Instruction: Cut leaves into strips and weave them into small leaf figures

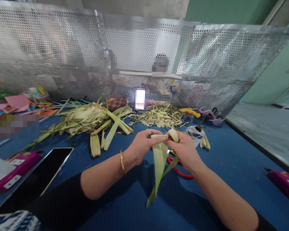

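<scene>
Between my two hands hangs a pale green corn husk (160,160), its pointed tip dangling over the blue table. My left hand (144,144), with a gold bangle at the wrist, pinches the husk's upper end between thumb and fingers. My right hand (182,147) is closed on the same end, where a thin strip (174,135) curls over its fingers. Another narrow strip trails below that hand. Behind the husk and my right hand lie red-handled scissors (182,173), partly hidden. A spool of white thread (194,133) stands just past my right hand.
A heap of husks (86,117) and a pile of thin shreds (160,115) lie at the back, before a perforated metal screen (139,41). A dark tablet (36,179) and a magenta packet (14,170) are at left. A lit phone (140,99) stands upright behind.
</scene>
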Available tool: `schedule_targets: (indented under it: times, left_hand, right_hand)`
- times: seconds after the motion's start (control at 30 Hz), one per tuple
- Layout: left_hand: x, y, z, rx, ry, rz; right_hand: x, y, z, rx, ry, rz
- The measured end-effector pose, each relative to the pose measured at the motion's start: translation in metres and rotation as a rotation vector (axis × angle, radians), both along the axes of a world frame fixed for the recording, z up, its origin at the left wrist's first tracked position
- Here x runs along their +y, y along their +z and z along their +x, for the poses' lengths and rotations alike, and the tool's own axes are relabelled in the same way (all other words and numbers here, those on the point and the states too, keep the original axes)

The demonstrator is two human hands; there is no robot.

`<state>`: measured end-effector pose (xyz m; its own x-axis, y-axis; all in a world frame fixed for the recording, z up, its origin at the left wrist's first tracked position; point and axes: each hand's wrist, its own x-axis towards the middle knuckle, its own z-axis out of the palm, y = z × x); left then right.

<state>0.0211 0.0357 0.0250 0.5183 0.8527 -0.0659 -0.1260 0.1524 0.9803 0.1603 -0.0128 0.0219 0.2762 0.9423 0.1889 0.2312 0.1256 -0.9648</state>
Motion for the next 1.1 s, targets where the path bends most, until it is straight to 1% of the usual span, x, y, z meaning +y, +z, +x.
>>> schedule_targets:
  times: [0.17,0.3,0.4,0.5,0.67,0.8,0.9,1.0,1.1]
  left_hand:
    - [0.001,-0.003,0.0,0.098,0.091,0.091]
    - [0.0,0.0,-0.001,0.155,0.12,0.169]
    - [-0.001,0.005,-0.002,0.181,0.109,0.218]
    - [-0.001,0.008,-0.003,0.202,0.076,0.198]
    - [-0.002,0.009,-0.003,0.186,0.02,0.173]
    - [-0.002,0.009,-0.003,0.183,0.026,0.182]
    - [-0.003,0.009,-0.003,0.197,0.049,0.229]
    - [-0.003,0.008,-0.003,0.202,0.065,0.285]
    - [-0.002,0.005,-0.003,0.213,0.068,0.303]
  right_hand:
    - [0.0,-0.005,0.0,-0.107,-0.016,0.008]
    - [-0.002,-0.003,-0.002,-0.175,-0.073,0.021]
    - [-0.005,0.0,-0.004,-0.199,-0.061,0.034]
    - [-0.005,0.003,-0.004,-0.164,-0.011,0.034]
    - [-0.004,0.006,-0.001,-0.143,-0.058,0.034]
    - [-0.003,0.006,-0.001,-0.164,-0.071,0.036]
    - [-0.003,0.005,-0.001,-0.182,-0.081,0.051]
    - [-0.002,0.003,0.0,-0.222,-0.085,0.084]
    - [-0.003,0.003,0.002,-0.298,-0.064,0.136]
